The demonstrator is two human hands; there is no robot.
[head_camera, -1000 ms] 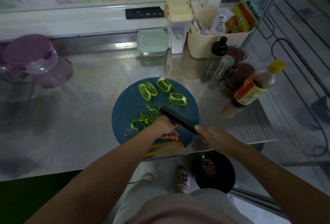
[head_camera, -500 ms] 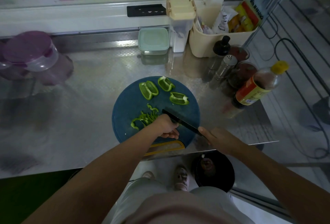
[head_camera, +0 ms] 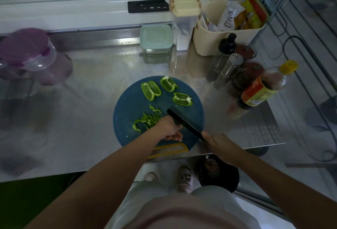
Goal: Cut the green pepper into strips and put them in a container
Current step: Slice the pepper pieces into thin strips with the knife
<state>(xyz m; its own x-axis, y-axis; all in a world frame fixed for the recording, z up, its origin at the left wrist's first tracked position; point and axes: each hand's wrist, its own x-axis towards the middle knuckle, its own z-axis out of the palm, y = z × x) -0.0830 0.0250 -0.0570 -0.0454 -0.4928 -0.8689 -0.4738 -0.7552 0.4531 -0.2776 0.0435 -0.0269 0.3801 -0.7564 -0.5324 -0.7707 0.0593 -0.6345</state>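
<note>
Probably the green pepper handles as light, crisp stuff: thin curved walls, glossy outer skin likely to slide under a blade, so I would lay each piece skin down and pin it flat near the end away from the edge, fingertips tucked back. Three uncut pepper pieces lie on the far half of the round blue cutting board (head_camera: pixel 127 104): one double-lobed piece (head_camera: pixel 151 90) at far left, one (head_camera: pixel 168 83) just beside it to the right, and one (head_camera: pixel 182 99) nearer the knife. Closer in, a loose heap of cut strips (head_camera: pixel 147 120) lies left of the blade; perhaps eight or so, though they overlap too much to count surely. Strips that thin look limp and light; they would scoop more easily than pinch.

One black knife (head_camera: pixel 184 123) lies slantwise over the board, its tip toward the far left. The right hand (head_camera: pixel 221 146) has its grip closed around the handle at the board's near right edge. The left hand (head_camera: pixel 168 129) sits knuckles-up against the blade's left side, fingers curled down on whatever piece is being sliced; that piece is hidden under the hand, so I cannot tell what the grip holds.

One lidded pale green container (head_camera: pixel 156 39) stands at the back of the steel table (head_camera: pixel 87 112), well apart from the board, nothing in it that I can see
</note>
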